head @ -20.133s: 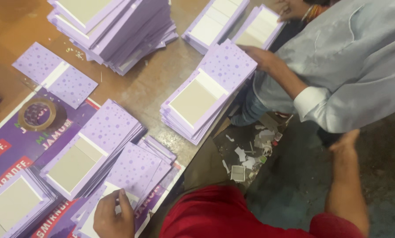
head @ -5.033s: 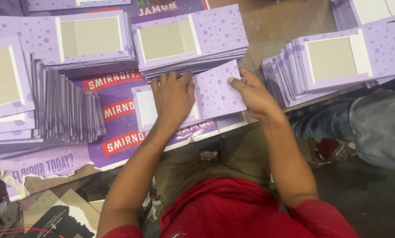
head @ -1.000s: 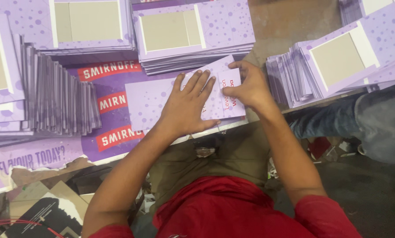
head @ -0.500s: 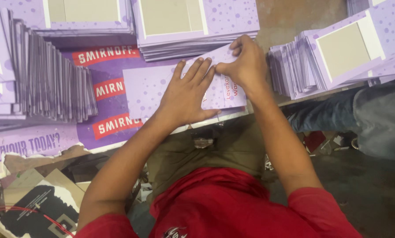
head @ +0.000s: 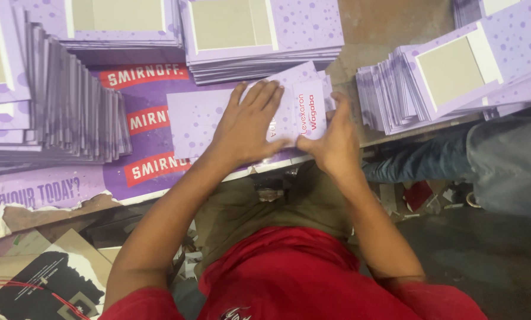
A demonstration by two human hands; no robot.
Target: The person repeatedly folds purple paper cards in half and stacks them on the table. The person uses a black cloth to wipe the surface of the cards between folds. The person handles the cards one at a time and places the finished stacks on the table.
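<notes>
Overhead view of your two hands at the near edge of the tabletop (head: 390,24). Your left hand (head: 248,127) lies flat, fingers spread, palm pressing down on a lilac card sheet (head: 200,118) printed with darker dots. Your right hand (head: 335,137) sits just beside it at the sheet's right end, fingers curled over a folded flap (head: 308,106) of the same sheet; the grip under the fingers is hidden, so you cannot tell whether it pinches the flap or only presses it. The sheet rests on a purple-and-red printed poster (head: 147,142) that covers this part of the tabletop.

Surroundings: directly beyond your hands stands a flat stack of lilac cards (head: 259,35), each with a grey-beige panel, its near edge touching the sheet. A second flat stack (head: 120,26) lies to its left. Farther left, a row of cards (head: 76,112) stands on edge. To the right, a fanned, tilted pile (head: 449,77) leans close to your right hand. Another person's jeans-clad leg (head: 431,160) shows below that pile, and loose cardboard (head: 46,278) lies on the floor at lower left.
</notes>
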